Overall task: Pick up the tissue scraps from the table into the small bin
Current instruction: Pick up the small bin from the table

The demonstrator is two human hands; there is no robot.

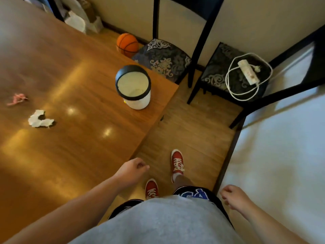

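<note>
Here the crumpled white tissue scrap (40, 120) lies on the glossy brown wooden table (84, 131), well up and to the left of the left hand (131, 170), which hangs at the table's near edge beside its corner. A thin twisted pink tissue scrap (16, 99) sits just beyond the white one, farther left still. The white scrap's long axis runs roughly left to right across the view. The small white bin with a black rim (133, 87) stands upright on the table near its far right corner, well apart from both scraps, its mouth open to the camera.

The left hand is clearly the nearer one; the right hand (233, 198) hangs off to the other side, over a pale surface away from the table. Both hands are loosely curled, fingers half bent, holding and touching nothing. A reach up and leftward across the tabletop with the left hand looks like the natural first move.
</note>
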